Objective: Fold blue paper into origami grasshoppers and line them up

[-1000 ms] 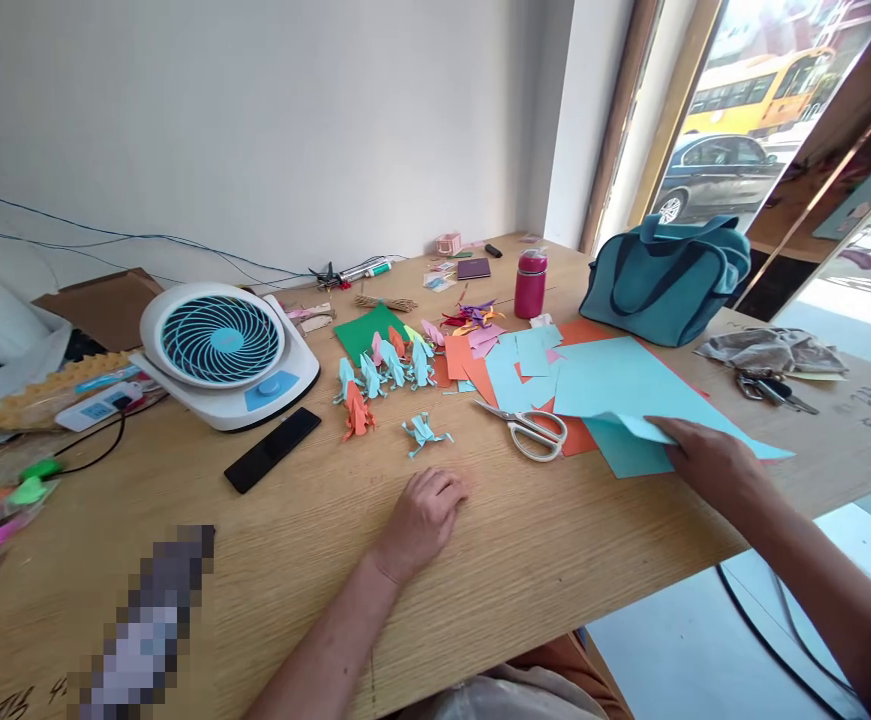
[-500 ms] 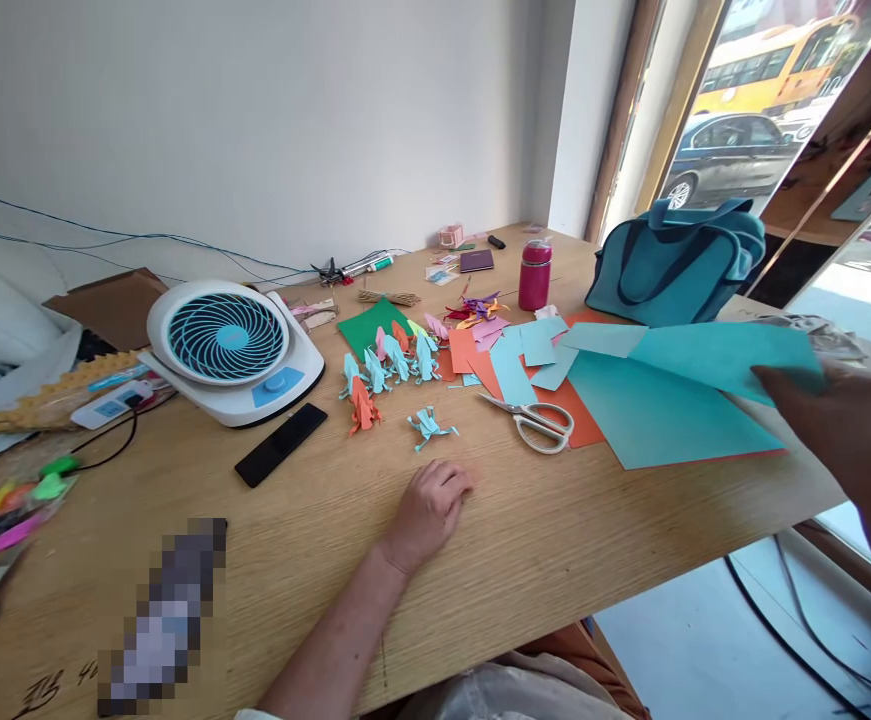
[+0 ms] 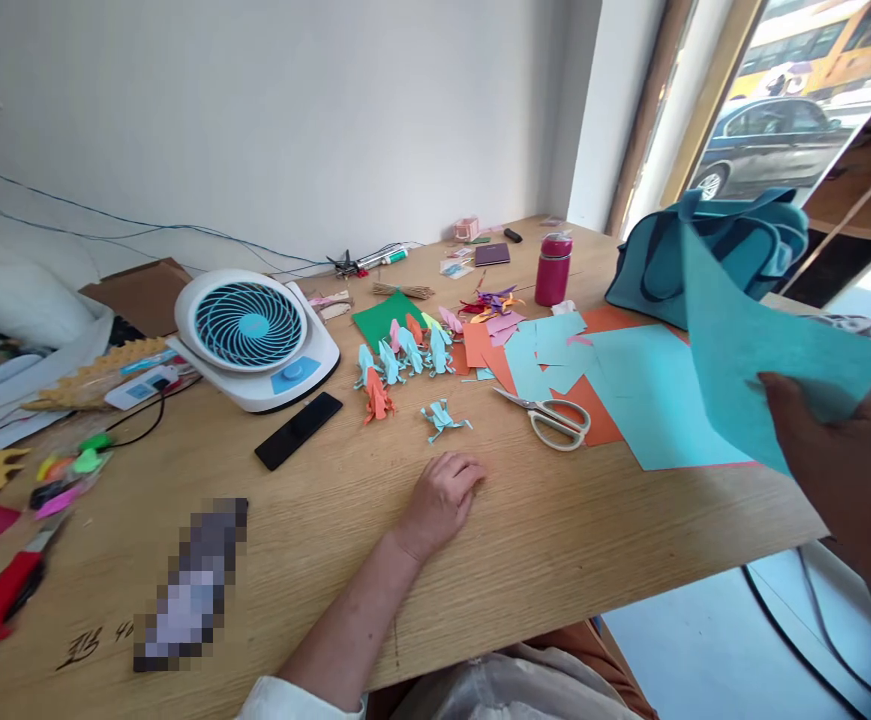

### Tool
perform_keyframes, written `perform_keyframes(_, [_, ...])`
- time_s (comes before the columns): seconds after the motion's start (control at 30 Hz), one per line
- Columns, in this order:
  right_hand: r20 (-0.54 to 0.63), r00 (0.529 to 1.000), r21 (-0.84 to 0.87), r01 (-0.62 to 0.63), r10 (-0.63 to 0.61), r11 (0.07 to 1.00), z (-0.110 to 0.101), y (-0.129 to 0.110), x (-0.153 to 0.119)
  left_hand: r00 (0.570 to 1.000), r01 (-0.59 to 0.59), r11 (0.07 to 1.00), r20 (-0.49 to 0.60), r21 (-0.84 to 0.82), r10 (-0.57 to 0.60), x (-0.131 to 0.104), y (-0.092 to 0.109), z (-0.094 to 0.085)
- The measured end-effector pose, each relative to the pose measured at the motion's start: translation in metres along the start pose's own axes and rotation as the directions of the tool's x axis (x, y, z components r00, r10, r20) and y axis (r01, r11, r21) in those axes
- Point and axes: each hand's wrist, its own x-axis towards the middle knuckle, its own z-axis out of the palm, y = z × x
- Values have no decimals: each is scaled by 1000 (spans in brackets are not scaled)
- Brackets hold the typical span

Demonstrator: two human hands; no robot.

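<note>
A wood-grained bench (image 3: 525, 560) held a white fan (image 3: 251, 325), a black phone (image 3: 298, 431), folded paper figures (image 3: 410, 352), scissors (image 3: 533, 406), spread turquoise paper (image 3: 645, 395) and orange paper (image 3: 609, 430), a magenta bottle (image 3: 553, 272) and a teal bag (image 3: 649, 260); a left hand (image 3: 444, 497) rested near its front edge.

Bright daylight streams past the window frame (image 3: 715, 95) at right; I see the wall (image 3: 315, 120) softly shaded, the held turquoise sheet (image 3: 750, 345) blurred.

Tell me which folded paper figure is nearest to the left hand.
The light-blue folded-paper figure lying alone, just beyond the left hand; the others cluster farther back.
</note>
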Motion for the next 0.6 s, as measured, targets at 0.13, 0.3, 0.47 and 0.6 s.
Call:
perform_keyframes(0.13, [-11,993,166,116,-115,979,1,-44,-18,1000,2,997,3,84,-2,11,1,0])
perform_keyframes(0.3, [-43,985,253,175,-170,951,17,-66,-30,958,280,910,-143,306,-247,39,-15,-3])
perform_keyframes(0.47, [-57,968,268,252,-246,930,28,-69,-37,947,320,888,-149,329,-286,50,-35,-1])
perform_keyframes(0.6, [-43,956,257,290,-289,922,30,-76,-39,962,273,900,-118,340,-247,48,-44,2])
